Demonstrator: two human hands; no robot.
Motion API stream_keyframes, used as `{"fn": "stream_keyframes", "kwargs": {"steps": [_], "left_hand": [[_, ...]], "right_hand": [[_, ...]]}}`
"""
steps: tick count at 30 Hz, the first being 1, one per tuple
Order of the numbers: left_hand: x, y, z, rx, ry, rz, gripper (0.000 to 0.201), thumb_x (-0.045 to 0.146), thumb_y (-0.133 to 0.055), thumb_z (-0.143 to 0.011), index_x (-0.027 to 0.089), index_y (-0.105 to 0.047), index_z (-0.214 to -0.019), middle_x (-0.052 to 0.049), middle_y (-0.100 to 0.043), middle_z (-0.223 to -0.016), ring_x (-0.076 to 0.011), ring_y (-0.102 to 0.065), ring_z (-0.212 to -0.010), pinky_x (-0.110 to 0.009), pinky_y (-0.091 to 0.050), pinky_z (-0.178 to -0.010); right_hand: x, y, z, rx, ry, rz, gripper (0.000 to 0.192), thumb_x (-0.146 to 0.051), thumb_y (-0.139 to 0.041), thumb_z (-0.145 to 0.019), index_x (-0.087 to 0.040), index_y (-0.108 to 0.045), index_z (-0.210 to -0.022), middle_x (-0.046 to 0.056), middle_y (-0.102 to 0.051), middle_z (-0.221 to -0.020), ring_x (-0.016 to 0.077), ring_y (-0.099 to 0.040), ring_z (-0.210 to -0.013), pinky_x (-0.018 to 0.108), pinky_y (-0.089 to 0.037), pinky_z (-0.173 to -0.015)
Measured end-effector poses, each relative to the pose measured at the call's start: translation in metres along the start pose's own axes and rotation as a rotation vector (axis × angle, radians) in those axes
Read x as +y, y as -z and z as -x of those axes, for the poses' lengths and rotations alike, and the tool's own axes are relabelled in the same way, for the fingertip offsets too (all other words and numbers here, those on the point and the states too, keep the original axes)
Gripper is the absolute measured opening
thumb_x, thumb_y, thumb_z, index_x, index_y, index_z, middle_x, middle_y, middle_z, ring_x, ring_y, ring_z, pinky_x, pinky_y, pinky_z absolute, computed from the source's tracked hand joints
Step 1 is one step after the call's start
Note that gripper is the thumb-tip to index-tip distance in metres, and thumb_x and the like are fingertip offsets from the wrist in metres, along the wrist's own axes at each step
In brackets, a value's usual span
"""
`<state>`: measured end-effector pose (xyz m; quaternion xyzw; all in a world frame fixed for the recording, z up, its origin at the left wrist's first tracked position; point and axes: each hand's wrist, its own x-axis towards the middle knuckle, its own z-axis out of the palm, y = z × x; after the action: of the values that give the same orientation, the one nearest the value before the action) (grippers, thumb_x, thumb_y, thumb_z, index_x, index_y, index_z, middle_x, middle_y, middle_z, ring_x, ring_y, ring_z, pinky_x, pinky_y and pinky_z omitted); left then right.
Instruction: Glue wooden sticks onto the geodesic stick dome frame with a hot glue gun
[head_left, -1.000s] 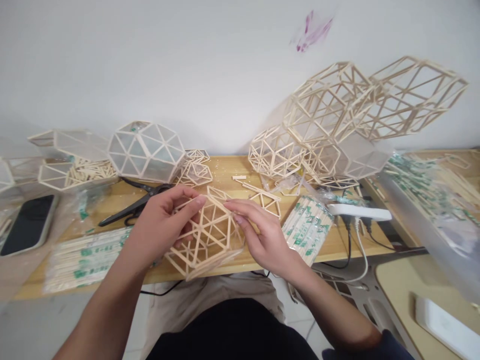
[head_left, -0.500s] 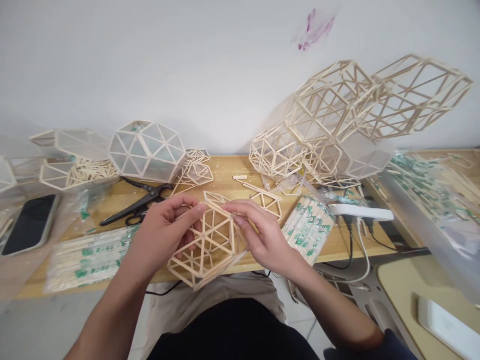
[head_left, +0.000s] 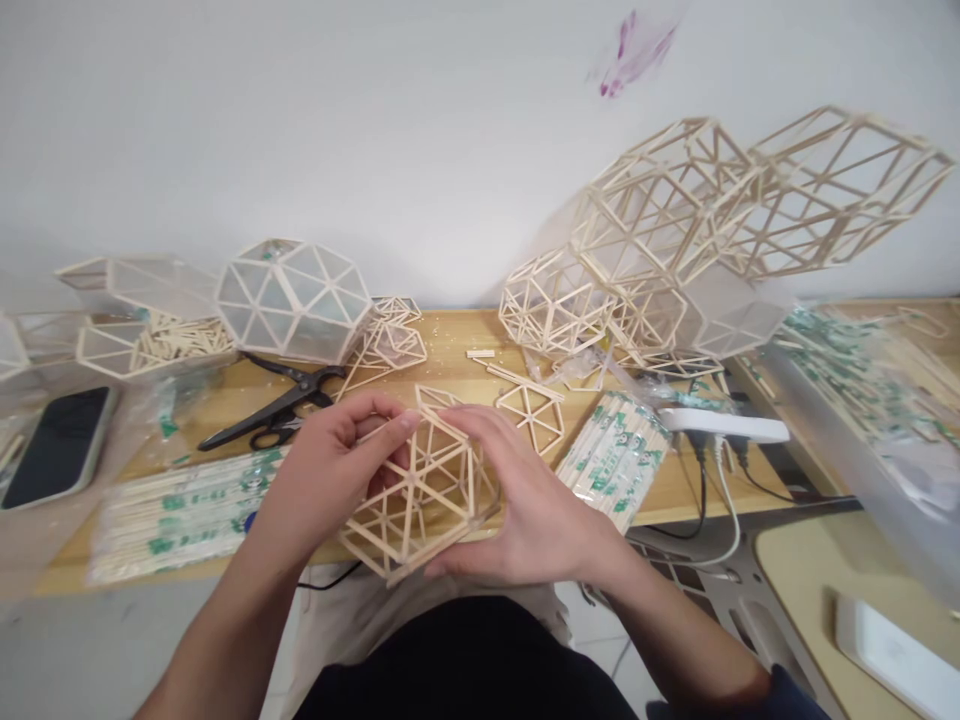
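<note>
Left hand [head_left: 334, 465], fingers partly hidden, right hand [head_left: 529, 505]: grip clamped on pale wooden lattice frame [head_left: 412, 479]. White-panelled polygonal shell [head_left: 109, 346] holds short pale sticks [head_left: 180, 341].

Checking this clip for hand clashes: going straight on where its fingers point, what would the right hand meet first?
The right hand would likely meet the wooden stick frame first, since it lies between that hand's fingers and thumb. The left hand looks next in line, though depth is unclear.
</note>
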<state>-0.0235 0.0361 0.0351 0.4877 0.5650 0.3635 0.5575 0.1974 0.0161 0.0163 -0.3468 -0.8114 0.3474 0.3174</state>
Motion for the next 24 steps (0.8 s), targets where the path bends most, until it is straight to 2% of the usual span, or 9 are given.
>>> {"fn": "stream_keyframes", "kwargs": {"steps": [3,7,12,24], "left_hand": [[-0.0017,0.0009,-0.0001,-0.012,0.004,-0.006,0.041,0.059,-0.082,-0.081,0.02,-0.068,-0.086,0.003,-0.065,-0.061,-0.0105,-0.059,-0.049,-0.018,-0.048,-0.047],[-0.0013,0.0013,-0.0005,-0.012,0.007,-0.01,0.041,0.059,-0.082,-0.08,0.02,-0.069,-0.086,0.003,-0.065,-0.061,-0.0103,-0.059,-0.049,-0.018,-0.048,-0.047],[0.0013,0.0008,-0.0013,-0.006,-0.003,-0.019,0.043,0.059,-0.083,-0.079,0.019,-0.068,-0.086,0.003,-0.065,-0.061,-0.0103,-0.06,-0.05,-0.018,-0.049,-0.048],[0.0009,0.003,-0.0014,-0.033,-0.001,-0.016,0.04,0.055,-0.083,-0.081,0.021,-0.068,-0.096,0.004,-0.067,-0.061,-0.0104,-0.062,-0.052,-0.018,-0.05,-0.051]], "right_hand": [[0.0008,-0.0011,-0.0011,0.007,-0.002,0.007,0.105,-0.057,-0.092,-0.074,-0.029,-0.033,-0.156,0.013,-0.05,-0.154,0.0314,-0.046,-0.146,0.051,-0.041,-0.123],[0.0024,-0.0015,-0.0018,0.015,0.012,-0.004,0.109,-0.055,-0.096,-0.069,-0.028,-0.034,-0.154,0.012,-0.052,-0.152,0.0295,-0.048,-0.144,0.047,-0.042,-0.123],[0.0057,-0.0031,-0.0011,0.031,-0.002,-0.019,0.113,-0.061,-0.096,-0.066,-0.03,-0.034,-0.156,0.012,-0.05,-0.155,0.0312,-0.047,-0.146,0.049,-0.042,-0.123],[0.0088,-0.0046,0.0003,0.063,0.0,-0.066,0.109,-0.06,-0.097,-0.064,-0.033,-0.04,-0.154,0.009,-0.054,-0.154,0.0311,-0.051,-0.144,0.049,-0.044,-0.121]]}}
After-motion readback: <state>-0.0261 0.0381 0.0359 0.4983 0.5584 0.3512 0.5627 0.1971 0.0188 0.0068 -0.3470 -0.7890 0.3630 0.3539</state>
